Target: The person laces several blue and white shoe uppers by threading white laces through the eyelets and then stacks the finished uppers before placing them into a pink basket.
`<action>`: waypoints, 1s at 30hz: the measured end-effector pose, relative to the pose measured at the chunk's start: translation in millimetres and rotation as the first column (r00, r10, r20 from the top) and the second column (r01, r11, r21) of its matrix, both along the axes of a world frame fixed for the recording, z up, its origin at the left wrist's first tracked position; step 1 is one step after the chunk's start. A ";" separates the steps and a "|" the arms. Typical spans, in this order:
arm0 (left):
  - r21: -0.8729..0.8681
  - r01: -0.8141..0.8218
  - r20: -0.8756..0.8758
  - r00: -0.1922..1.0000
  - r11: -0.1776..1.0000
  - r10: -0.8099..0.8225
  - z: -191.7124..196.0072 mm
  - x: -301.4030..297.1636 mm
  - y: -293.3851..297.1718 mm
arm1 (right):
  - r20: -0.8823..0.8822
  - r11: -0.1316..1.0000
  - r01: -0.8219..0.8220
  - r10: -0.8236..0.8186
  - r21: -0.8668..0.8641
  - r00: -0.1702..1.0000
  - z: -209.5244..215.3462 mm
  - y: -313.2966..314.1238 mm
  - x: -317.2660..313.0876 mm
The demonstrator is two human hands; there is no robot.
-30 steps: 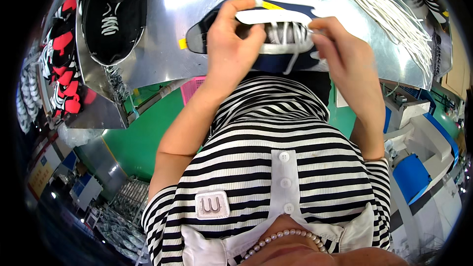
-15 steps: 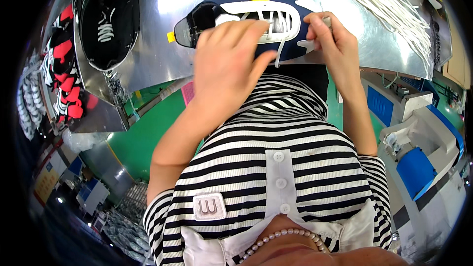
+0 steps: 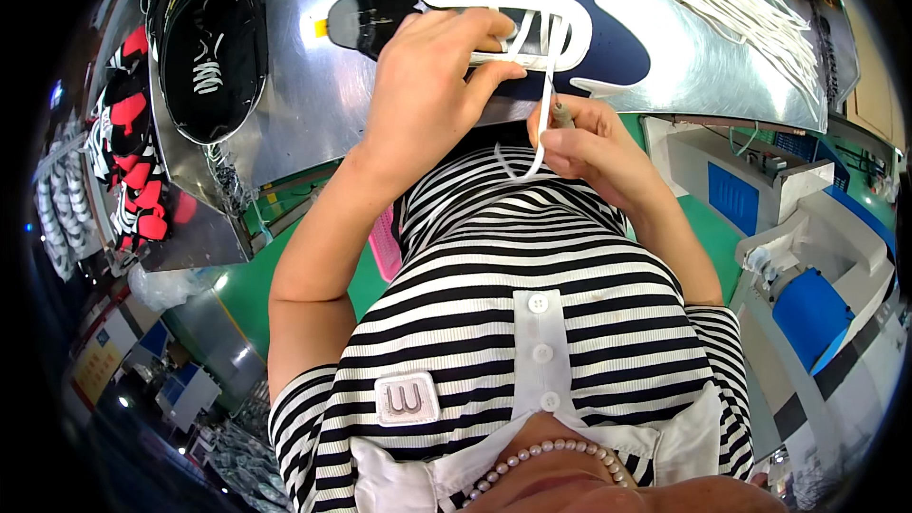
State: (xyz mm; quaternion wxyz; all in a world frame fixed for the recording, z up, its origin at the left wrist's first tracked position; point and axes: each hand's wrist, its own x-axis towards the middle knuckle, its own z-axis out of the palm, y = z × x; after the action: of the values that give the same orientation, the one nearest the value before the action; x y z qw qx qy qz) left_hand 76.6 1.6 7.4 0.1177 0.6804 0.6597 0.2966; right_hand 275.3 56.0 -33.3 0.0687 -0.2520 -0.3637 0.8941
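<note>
A navy and white shoe upper [image 3: 608,46] lies on its side of the metal table, toe to the right, with a white lace [image 3: 544,119] partly threaded across its white eyelet band [image 3: 575,38]. My left hand [image 3: 427,81] grips the near edge of that band, fingers in the opening and thumb outside. Just below the shoe, my right hand [image 3: 594,147] pinches the lace, whose loose end curls toward my striped shirt. A small grey-handled tool with a thin tip [image 3: 562,114] also sits in the right fingers, mostly hidden by them.
A bundle of white laces [image 3: 712,19] spreads over the right of the metal table [image 3: 294,95]. At the left stand stacked black shoes [image 3: 211,66], with red, black and white shoe parts [image 3: 133,147] beyond them. A grey and blue machine [image 3: 817,271] is at the right.
My right hand has come down and left from the shoe's toe to below the eyelets, drawing the lace toward me. The left hand has shifted slightly up, its fingers now in the opening.
</note>
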 end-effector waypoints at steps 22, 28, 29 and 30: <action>-0.294 0.083 0.031 0.997 0.952 -0.077 -22.5 -11.4 16.1 | -0.074 0.678 0.432 -0.489 0.594 0.869 -24.5 67.5 -36.3; -0.085 0.087 -0.058 0.994 0.993 -0.092 -33.7 -7.0 15.3 | 0.161 0.665 0.205 -0.445 0.718 0.881 2.4 38.7 -9.5; -0.051 0.081 -0.076 0.994 0.995 -0.085 -35.5 -6.5 15.1 | 0.220 0.638 0.128 -0.437 0.759 0.872 2.2 29.1 -4.8; -0.034 0.079 -0.102 0.991 0.996 -0.082 -37.2 -7.1 15.7 | 0.206 0.598 0.091 -0.410 0.796 0.889 1.5 20.8 -2.1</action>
State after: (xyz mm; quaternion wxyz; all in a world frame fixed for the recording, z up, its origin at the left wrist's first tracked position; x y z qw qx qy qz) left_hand 69.5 17.4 -29.8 0.1056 0.7190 0.6412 0.2463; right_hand 273.2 76.7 -31.9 0.2271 -0.4108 -0.6743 0.5701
